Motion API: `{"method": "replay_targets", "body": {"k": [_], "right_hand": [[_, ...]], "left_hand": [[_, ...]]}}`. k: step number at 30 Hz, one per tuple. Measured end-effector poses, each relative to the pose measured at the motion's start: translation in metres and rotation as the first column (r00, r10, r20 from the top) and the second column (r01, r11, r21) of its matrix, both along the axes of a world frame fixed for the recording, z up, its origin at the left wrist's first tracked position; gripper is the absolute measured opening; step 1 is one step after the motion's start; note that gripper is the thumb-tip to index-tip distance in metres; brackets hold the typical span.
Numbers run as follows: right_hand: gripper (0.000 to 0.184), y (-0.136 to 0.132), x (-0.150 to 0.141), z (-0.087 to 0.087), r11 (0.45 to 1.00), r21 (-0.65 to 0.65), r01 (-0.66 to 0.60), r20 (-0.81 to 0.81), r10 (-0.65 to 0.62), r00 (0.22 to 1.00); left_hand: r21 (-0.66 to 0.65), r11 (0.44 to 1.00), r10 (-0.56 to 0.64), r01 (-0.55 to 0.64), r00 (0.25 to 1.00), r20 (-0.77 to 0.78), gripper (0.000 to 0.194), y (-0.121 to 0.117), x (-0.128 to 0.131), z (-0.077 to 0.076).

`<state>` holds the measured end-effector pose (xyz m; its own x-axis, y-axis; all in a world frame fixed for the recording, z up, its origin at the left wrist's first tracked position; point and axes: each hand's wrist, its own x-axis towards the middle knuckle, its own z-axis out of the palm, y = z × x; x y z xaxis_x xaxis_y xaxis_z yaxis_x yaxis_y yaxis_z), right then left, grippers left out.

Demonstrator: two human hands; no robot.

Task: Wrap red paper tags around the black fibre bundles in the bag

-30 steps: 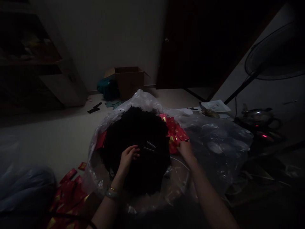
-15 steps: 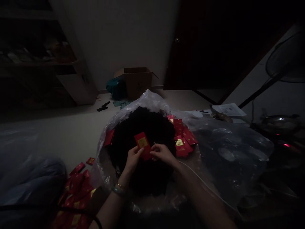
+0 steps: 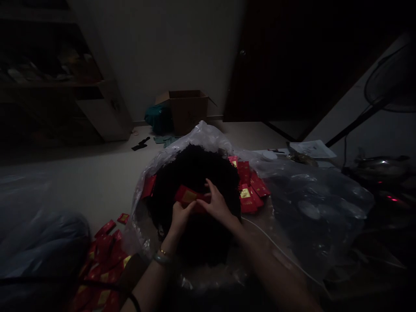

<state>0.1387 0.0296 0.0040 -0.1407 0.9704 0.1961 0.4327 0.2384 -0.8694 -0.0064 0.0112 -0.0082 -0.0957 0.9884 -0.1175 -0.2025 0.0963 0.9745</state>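
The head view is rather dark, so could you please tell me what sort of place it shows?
Probably a room in a home, though the dimness leaves some doubt: a fan stands at the right, near a dark door with a round knob.

The wearer's left forearm [image 3: 149, 277] and right forearm [image 3: 276, 268] converge ahead of the torso. Left hand [image 3: 180, 216]: grip closed, thumb [image 3: 190, 209] directed inward. Right hand [image 3: 217, 207]: index finger [image 3: 209, 185] raised clear of its thumb. From here, both thumb tips sit close together.
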Motion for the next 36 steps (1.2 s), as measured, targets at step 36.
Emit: {"method": "replay_targets", "body": {"k": [36], "right_hand": [[0.007, -0.005, 0.023, 0.038, 0.961, 0.181, -0.211, 0.403, 0.124, 0.907]], "left_hand": [[0.202, 0.978, 0.040, 0.057, 0.895, -0.445, 0.016, -0.001, -0.010, -0.004]]}}
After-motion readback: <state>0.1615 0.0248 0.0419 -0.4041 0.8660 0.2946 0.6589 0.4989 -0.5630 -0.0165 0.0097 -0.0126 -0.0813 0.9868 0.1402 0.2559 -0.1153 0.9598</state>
